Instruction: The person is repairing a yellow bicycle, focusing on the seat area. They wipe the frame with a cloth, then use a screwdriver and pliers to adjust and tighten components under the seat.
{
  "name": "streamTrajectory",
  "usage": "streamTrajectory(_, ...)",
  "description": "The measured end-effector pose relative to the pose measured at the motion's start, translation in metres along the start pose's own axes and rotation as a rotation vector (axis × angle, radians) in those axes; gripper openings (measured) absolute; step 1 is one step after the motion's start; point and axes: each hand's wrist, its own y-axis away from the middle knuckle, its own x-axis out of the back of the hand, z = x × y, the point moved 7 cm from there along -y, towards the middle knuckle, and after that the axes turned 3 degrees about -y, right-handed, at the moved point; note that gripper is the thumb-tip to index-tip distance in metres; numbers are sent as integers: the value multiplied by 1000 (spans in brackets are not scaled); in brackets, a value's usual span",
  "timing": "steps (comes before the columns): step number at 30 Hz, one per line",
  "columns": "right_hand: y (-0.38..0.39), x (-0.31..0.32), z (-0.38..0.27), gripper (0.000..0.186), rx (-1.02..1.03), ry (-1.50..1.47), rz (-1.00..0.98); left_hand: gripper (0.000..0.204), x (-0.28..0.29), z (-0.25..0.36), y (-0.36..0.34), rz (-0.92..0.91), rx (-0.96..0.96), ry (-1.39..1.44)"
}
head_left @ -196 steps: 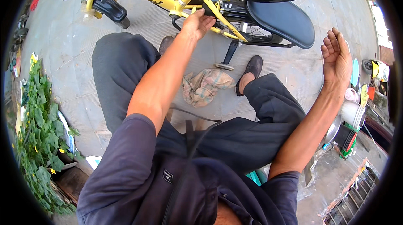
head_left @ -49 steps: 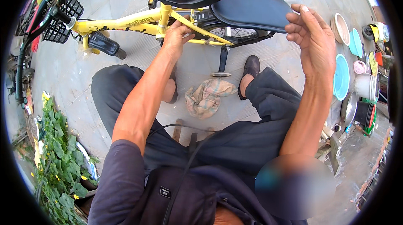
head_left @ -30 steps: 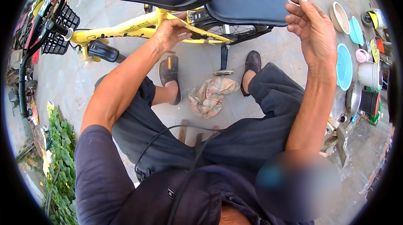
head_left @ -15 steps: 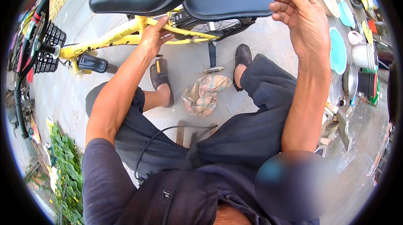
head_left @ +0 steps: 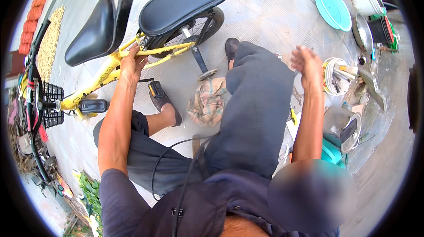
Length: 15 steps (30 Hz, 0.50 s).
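Note:
A yellow bicycle [head_left: 104, 71] stands ahead on the left, with a black saddle [head_left: 90, 31] and a long padded rear seat [head_left: 185, 3]. Just behind the saddle, my left hand [head_left: 131, 64] is closed around the yellow frame tubing. My right hand [head_left: 307, 62] hangs in the air to the right of my knee, fingers apart and slightly blurred, holding nothing. Close to its right is a white bucket [head_left: 329, 75] with hand tools in it. A crumpled checked cloth [head_left: 206, 102] lies on the ground between my feet, beneath the pedal [head_left: 206, 75].
At the right stand a turquoise basin [head_left: 333, 7], a metal pan [head_left: 362, 33], white stacked buckets [head_left: 367, 0] and a metal pot [head_left: 338, 122]. A yellow-handled tool [head_left: 293, 116] lies by my right forearm. Green plants [head_left: 90, 195] grow at the lower left.
My view has turned right, bringing the tool bucket into sight. My right hand has come down and nearer from beside the rear seat. My left hand stays on the frame.

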Motion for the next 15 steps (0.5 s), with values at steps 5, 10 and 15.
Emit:
streamTrajectory(5, 24, 69, 168, 24, -324, 79, 102, 32, 8, -4, -13, -50, 11, -9)
streamTrajectory(10, 52, 91, 276, 16, -538, 174, 129, 32, 25, -4, -19, -62, 28, -34)
streamTrajectory(15, 52, 113, 323, 17, -638, 312, 139, 35, 15, -2, -14, -61, 39, -43)
